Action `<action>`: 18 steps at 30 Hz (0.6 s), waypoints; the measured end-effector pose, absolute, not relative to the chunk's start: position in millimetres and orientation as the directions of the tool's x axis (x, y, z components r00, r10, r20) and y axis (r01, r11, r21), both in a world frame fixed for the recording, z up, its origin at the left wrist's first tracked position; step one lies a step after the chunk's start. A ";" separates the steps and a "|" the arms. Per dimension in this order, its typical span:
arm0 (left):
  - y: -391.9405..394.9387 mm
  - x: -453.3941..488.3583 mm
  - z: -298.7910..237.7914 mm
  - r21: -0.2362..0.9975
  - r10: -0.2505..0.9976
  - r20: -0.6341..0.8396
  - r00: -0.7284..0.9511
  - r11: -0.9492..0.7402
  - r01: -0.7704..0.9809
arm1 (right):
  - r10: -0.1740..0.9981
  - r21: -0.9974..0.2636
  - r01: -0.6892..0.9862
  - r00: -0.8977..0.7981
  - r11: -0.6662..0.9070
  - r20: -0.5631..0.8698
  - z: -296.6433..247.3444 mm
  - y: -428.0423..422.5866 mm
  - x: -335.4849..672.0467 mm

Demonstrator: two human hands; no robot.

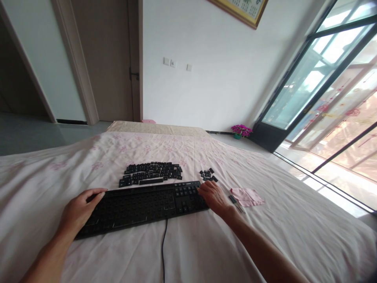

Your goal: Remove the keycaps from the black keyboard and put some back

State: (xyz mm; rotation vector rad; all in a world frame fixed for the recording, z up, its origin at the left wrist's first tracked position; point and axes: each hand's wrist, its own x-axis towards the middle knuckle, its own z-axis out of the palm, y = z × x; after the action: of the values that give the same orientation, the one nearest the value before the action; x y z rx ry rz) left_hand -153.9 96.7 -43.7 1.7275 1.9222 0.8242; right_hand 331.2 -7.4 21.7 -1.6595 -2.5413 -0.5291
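A black keyboard (132,208) lies across the bedsheet, its main section stripped of keycaps, while keys sit on the number pad (187,191) at its right end. My left hand (81,208) grips the keyboard's left end, with the thumb along its upper edge. Over the right side of the number pad, my right hand (216,198) has its fingers bent and bunched, tips down at the keys. Whatever is under those fingertips is hidden. Just behind the keyboard lie loose black keycaps (153,172) in rows, and a smaller group of keycaps (208,175) lies beyond my right hand.
A folded pink cloth (247,197) lies right of my right hand, beside a thin tool with a dark handle (232,199). The keyboard's cable (163,247) runs toward me over the pale floral sheet (123,255). Pink flowers (241,130) stand on the floor beyond.
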 end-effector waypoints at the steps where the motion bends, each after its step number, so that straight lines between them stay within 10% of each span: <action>1: 96.4 -153.8 -43.3 0.677 0.988 0.079 -0.134 0.045 0.735 | 0.873 0.256 0.893 -0.428 0.369 0.235 21.9 -7.2 331.7; 18: 96.1 -153.7 -41.5 0.659 0.987 0.095 -0.131 0.036 0.751 | 0.917 0.362 0.900 -0.335 0.244 0.216 7.9 -23.1 311.6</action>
State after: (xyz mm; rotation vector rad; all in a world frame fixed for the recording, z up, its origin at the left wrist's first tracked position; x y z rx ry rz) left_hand -153.7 96.1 -41.5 1.7571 1.9337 0.8257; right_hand 311.6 -23.1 7.9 -1.8340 -2.5092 -0.6841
